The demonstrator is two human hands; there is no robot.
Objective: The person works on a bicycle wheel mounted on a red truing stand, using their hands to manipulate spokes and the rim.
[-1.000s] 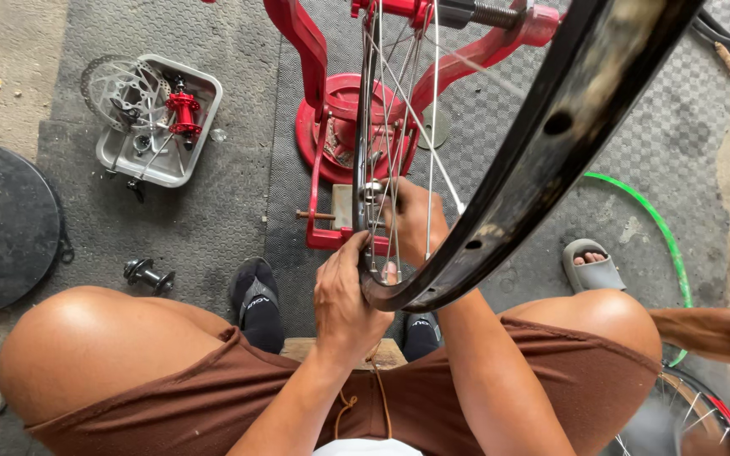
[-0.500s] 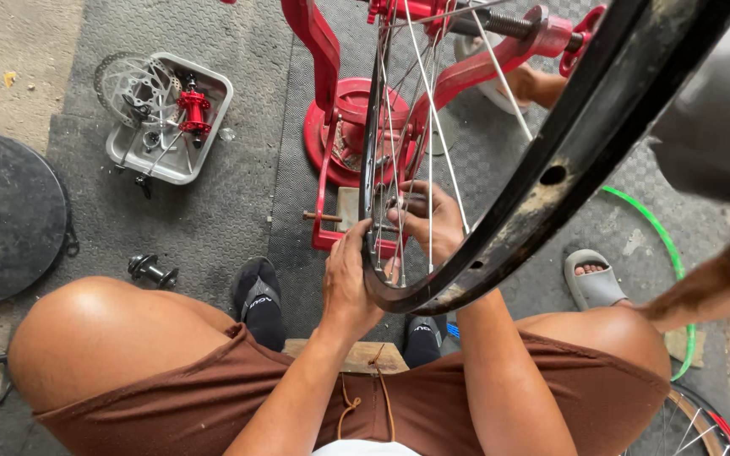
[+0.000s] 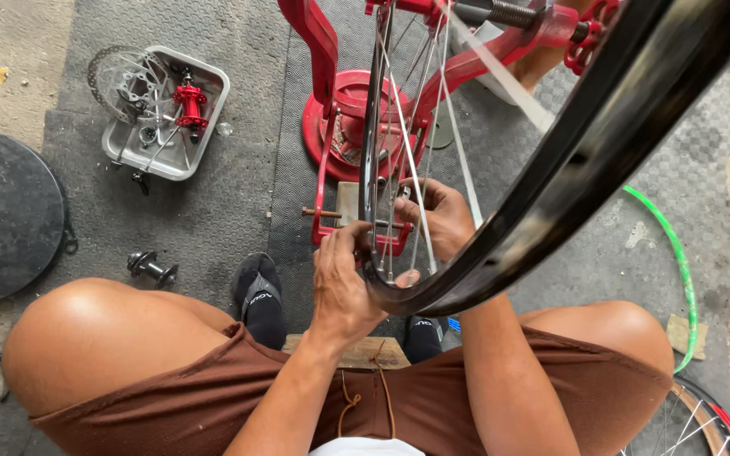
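The left hand [image 3: 344, 283] and right hand [image 3: 437, 221] pinch the spokes [image 3: 399, 160] beside the black rim [image 3: 568, 186], so a finger may get caught if the wheel turns.

Glossy black rim [image 3: 568, 203], thin metal spokes [image 3: 413, 181], seemingly rubber mat [image 3: 213, 211].

Your left hand [image 3: 341, 283] grips black wheel rim [image 3: 551, 211] at its lowest arc, thumb hooked over edge. Your right hand [image 3: 437, 221] reaches in among silver spokes [image 3: 411, 181], fingers curled near rim. Wheel sits in red truing stand [image 3: 340, 127] on grey mat [image 3: 213, 211]. Metal tray [image 3: 133, 156] with red hub [image 3: 189, 101] lies far left. Loose black hub [image 3: 152, 268] rests beside your left knee. Green hoop [image 3: 678, 262] lies right.
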